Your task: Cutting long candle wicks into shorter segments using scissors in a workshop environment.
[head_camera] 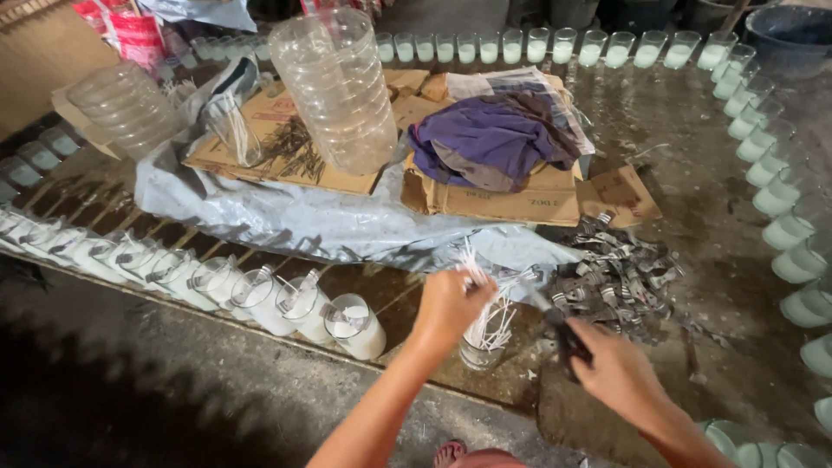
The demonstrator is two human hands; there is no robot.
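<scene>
My left hand (449,305) is closed around a bundle of thin white wicks (472,263) that stick up above the fist. More white wicks stand in a small clear glass (485,343) just below and right of that hand. My right hand (612,368) grips a dark tool (565,340), perhaps pliers, with a wick running from it toward the left hand. A heap of small grey metal wick tabs (617,276) lies just beyond the right hand.
Glasses filled with white wax (357,328) line the near left edge, the far edge (537,45) and the right side (784,232). Stacks of clear plastic cups (336,87), flat cardboard (286,143), a purple cloth (490,139) and grey plastic sheeting (286,217) cover the middle.
</scene>
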